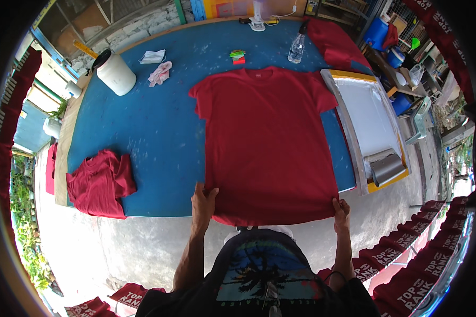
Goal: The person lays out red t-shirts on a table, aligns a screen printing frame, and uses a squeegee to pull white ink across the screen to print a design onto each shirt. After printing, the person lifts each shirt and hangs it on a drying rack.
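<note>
A dark red T-shirt (267, 142) lies spread on the blue tabletop (164, 127), its collar away from me and its hem at the near edge. The hem's left corner is pinched in my left hand (203, 203). On the opposite corner, my right hand (341, 208) grips the fabric between thumb and fingers. To the right of the shirt rests a framed printing screen (367, 121) with a yellowish inner border. A grey metal piece with a curved face (387, 170) lies at the screen's near end.
A crumpled red shirt (103, 182) is at the table's near left. Farther back are a white tub (114, 74), a face mask (153, 56), a pinkish cloth (160, 74), a clear bottle (297, 46) and another red garment (336, 42). Printed red shirts (412, 285) hang behind me.
</note>
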The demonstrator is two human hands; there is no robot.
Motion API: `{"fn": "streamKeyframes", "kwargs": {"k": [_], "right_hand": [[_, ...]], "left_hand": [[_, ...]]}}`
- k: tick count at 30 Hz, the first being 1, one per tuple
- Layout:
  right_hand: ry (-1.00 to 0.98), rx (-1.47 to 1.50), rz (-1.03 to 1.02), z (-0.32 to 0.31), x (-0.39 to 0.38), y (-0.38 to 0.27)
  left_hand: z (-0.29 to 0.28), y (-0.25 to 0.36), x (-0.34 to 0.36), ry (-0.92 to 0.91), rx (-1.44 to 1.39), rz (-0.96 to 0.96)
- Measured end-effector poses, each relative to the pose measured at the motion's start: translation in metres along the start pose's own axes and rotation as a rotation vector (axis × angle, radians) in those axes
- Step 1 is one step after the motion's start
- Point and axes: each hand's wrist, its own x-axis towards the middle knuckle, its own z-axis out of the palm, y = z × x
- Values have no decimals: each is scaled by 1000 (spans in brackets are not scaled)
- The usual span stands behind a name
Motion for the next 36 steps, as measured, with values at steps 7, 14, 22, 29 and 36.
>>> {"fn": "streamKeyframes", "kwargs": {"k": [7, 14, 22, 29, 36], "right_hand": [[20, -431, 68, 11, 8, -18], [-43, -905, -750, 129, 1, -107], [-456, -1080, -734, 267, 84, -121], [-408, -1034, -826, 302, 210, -142], [-496, -888, -797, 277, 195, -150]], "left_hand": [[-8, 10, -6, -144, 96, -181], [28, 50, 6, -26, 189, 430], [148, 106, 103, -334, 351, 535], [202, 169, 290, -183, 332, 554], [257, 213, 475, -224, 167, 531]]}}
